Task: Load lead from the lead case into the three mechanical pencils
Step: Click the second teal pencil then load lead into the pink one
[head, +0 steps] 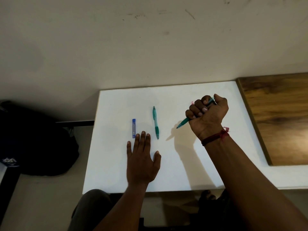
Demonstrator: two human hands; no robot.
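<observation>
The blue lead case [133, 128] lies flat on the white surface [116, 172], left of centre, with its long side running near to far. It looks closed, though its cap is too small to read for certain. Just to its right a teal mechanical pencil [155, 121] lies alone, roughly parallel to the case, tip toward the near edge.

Further right, a second teal pencil [183, 122] is off the surface, clenched in the fist of the right hand [207, 112]. Its tip points down and to the left, and its other end sticks out past the thumb. A small pink end [192, 102] shows just beyond that hand's knuckles. It may belong to the third pencil, but the hand hides the rest.

The left hand [141, 160] lies flat on the surface with fingers straight, grasping nothing. Its fingertips are right beside the case's near end; whether they touch it I cannot tell.

By this showing the loading is at its very start. No lead is visible, the case appears unopened and no pencil shows its cap off, so all three seem left to fill.

A wooden board [280, 117] adjoins the surface on the right. A dark bag [38, 147] sits low on the left.
</observation>
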